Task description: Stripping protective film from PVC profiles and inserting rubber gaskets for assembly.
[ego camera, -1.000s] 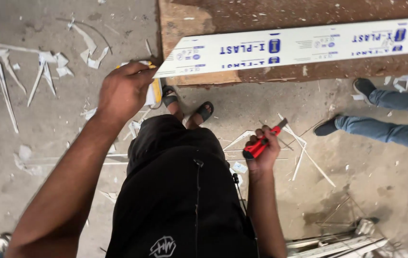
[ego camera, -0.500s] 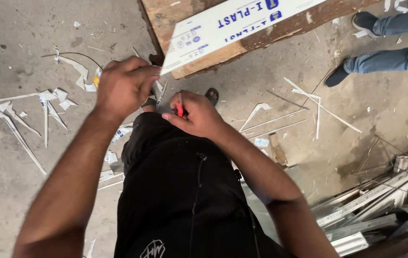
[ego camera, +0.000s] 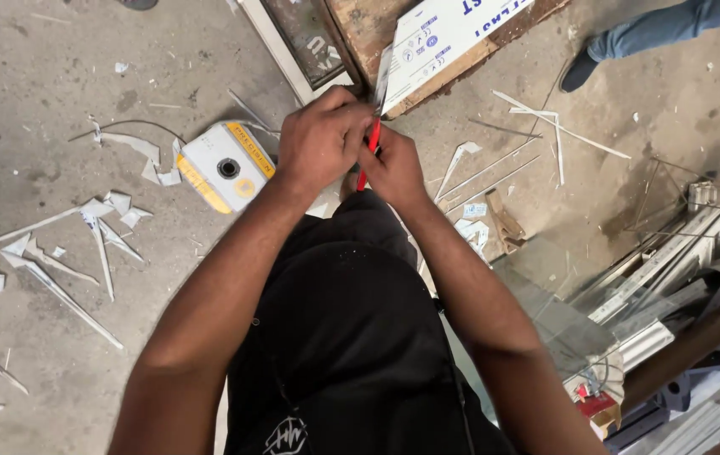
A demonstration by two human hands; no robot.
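**Both hands closed at the strip's near end**

Here we see both hands meet at the near end of the white plastic strip (ego camera: pixel 448 34), which lies on a worn wooden board (ego camera: pixel 368 25) at the far side of the scene. The left hand (ego camera: pixel 322 139) has its grip closed at the strip's end, fingers curled over the corner. The right hand (ego camera: pixel 394 168) is clamped on a red-handled tool (ego camera: pixel 368 152), held upright with its tip hidden between the two hands, so we cannot tell what the tip touches. We judge the work on this end as just under way: the strip looks whole from here, and no fresh cut shows.

On the floor to the left, a white and yellow tape case (ego camera: pixel 225 164) lies flat, near the left forearm but apart from it. White offcuts (ego camera: pixel 90 244) are scattered over the concrete floor (ego camera: pixel 31 93) further left and also right of the hands.

Room is tight on the right: a stack of metal profiles (ego camera: pixel 672 270) and a glass sheet (ego camera: pixel 562 303) sit near the right elbow. Another person's shoe and jeans leg (ego camera: pixel 630 42) stand at the far right, well apart from the hands. The left side offers more open room.
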